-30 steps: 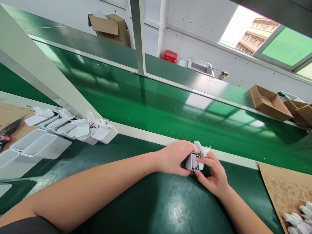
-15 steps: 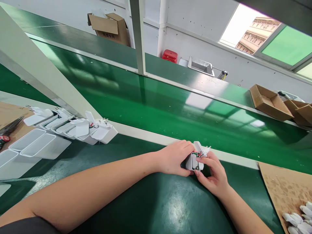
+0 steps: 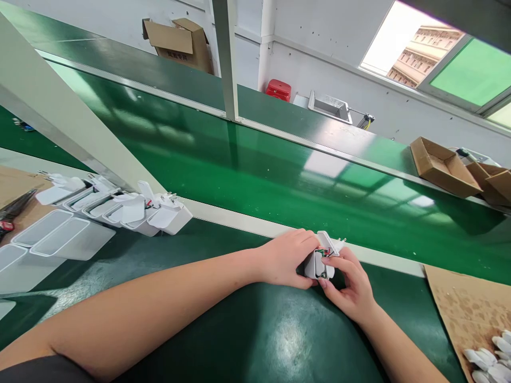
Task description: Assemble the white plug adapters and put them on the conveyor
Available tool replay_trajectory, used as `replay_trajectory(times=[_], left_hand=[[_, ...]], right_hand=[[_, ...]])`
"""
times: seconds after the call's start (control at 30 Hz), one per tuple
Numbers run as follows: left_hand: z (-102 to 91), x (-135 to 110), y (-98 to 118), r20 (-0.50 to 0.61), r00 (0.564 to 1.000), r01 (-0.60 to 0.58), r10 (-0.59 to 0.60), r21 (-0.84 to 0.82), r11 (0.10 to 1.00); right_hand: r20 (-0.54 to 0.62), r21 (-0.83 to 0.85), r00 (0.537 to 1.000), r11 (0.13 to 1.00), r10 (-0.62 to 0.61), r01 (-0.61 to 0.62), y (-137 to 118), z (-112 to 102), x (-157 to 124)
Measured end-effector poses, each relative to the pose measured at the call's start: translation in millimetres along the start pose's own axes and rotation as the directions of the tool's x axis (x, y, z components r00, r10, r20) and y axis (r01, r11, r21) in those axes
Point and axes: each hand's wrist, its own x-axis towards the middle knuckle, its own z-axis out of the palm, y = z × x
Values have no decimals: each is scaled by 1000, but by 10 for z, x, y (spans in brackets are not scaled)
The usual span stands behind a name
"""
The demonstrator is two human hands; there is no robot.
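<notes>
The left hand (image 3: 285, 258) and right hand (image 3: 351, 287) clamp a white plug casing (image 3: 315, 266) near the far edge of the green worktop (image 3: 255, 340). Its shell stands open, showing a circuit board (image 3: 324, 253) partly hidden by fingers. More casings (image 3: 139, 213) stand at 10 o'clock, loose white parts (image 3: 495, 359) at 4 o'clock.
</notes>
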Motion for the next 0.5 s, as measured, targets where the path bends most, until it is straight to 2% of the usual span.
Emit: replay_trajectory(times=[0.5], left_hand=[[10,1,-10,4,1000,2,-2,-13,1000]], right_hand=[[0,-18,1000,1000,0,0,3,-9,3]])
